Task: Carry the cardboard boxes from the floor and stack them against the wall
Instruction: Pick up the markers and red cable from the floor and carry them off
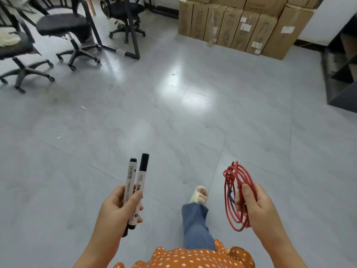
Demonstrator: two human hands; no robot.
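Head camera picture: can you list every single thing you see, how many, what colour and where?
boxes: many, brown, stacked by the far wall, top right
chairs: at least three, black, top left
desk legs: black, among the chairs
shelf: one, dark, right edge
scraps: two, white, on the grey floor, left
markers: two, white with black caps, in the left hand
cord: one coil, red, in the right hand
left hand: grips the markers
right hand: grips the cord
leg: one, blue jeans, pale shoe, bottom centre
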